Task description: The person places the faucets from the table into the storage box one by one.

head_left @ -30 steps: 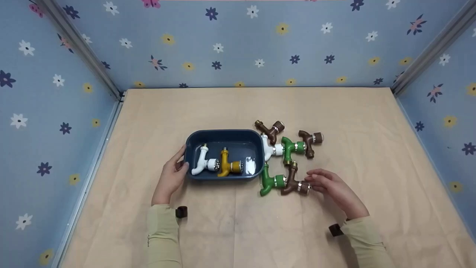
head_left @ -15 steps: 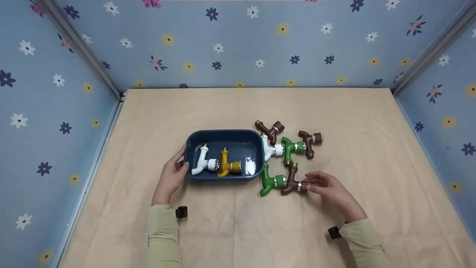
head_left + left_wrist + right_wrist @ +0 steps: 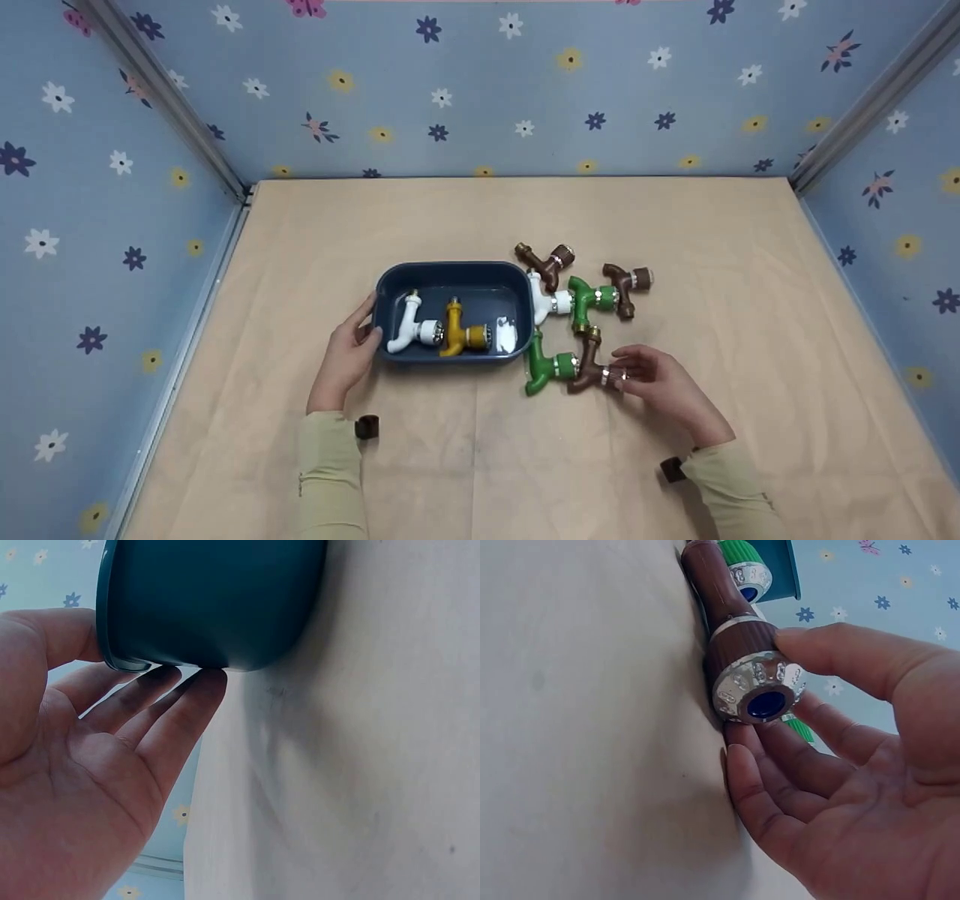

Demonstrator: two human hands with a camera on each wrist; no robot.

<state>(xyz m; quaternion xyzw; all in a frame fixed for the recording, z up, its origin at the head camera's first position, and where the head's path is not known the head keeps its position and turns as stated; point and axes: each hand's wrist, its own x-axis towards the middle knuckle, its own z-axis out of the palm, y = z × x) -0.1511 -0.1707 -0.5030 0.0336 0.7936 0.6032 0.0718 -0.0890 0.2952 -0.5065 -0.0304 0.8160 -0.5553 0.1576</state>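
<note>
My left hand (image 3: 349,358) holds the left end of a dark blue plastic basin (image 3: 454,360), thumb at the rim and fingertips against the outer wall (image 3: 210,607). Inside lie a white tap (image 3: 407,326) and a mustard-yellow tap (image 3: 454,330). My right hand (image 3: 667,386) pinches the ribbed knob of a brown tap (image 3: 589,367); the right wrist view shows the thumb on the knob (image 3: 742,641) and the other fingers curled beneath and behind it. This tap lies on the table, beside a green tap (image 3: 538,367).
Right of the basin lie another white tap (image 3: 541,300), a second green tap (image 3: 581,300) and two more brown taps (image 3: 551,270), (image 3: 625,289). A beige cloth (image 3: 450,465) covers the table. Flower-patterned blue panels (image 3: 480,90) stand at the back and sides.
My right hand has moved slightly left, and its thumb and fingers have come onto the knob of the nearest brown tap. My left hand and the basin have stayed in place.
</note>
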